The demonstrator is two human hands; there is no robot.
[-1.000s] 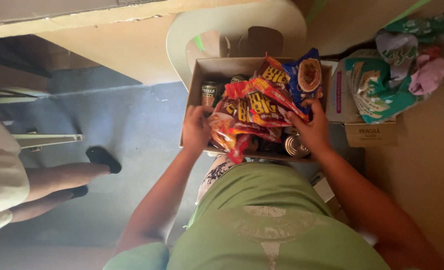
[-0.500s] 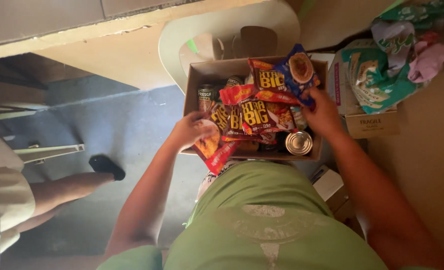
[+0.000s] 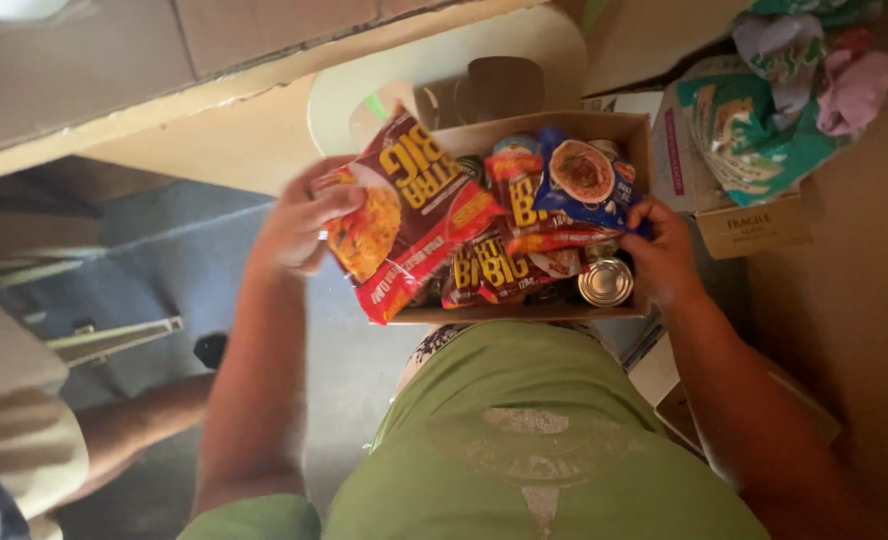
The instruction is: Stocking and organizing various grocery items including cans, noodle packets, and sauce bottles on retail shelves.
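Red noodle packet (image 3: 409,215) with yellow lettering and a picture of orange noodles — it is lifted clear at the left front corner of the brown cardboard box (image 3: 619,125), tilted, with its lower end overlapping the box's front edge. The left hand (image 3: 302,222) pinches the packet's left edge, thumb on its face and fingers curled behind. The right hand (image 3: 664,250) grips the lower right corner of a blue noodle packet (image 3: 586,185) that lies across the top of the box.

Inside, more red packets (image 3: 494,262) are heaped between the two hands, and a silver tin can (image 3: 606,283) lies just beside the right hand, its round end facing up. Behind the box stands a pale plastic chair (image 3: 434,75). To the right, a smaller cardboard carton (image 3: 754,228) carries crumpled green and pink bags (image 3: 774,110). At lower left, another person's bare leg (image 3: 139,425) stretches across the grey floor (image 3: 184,260).
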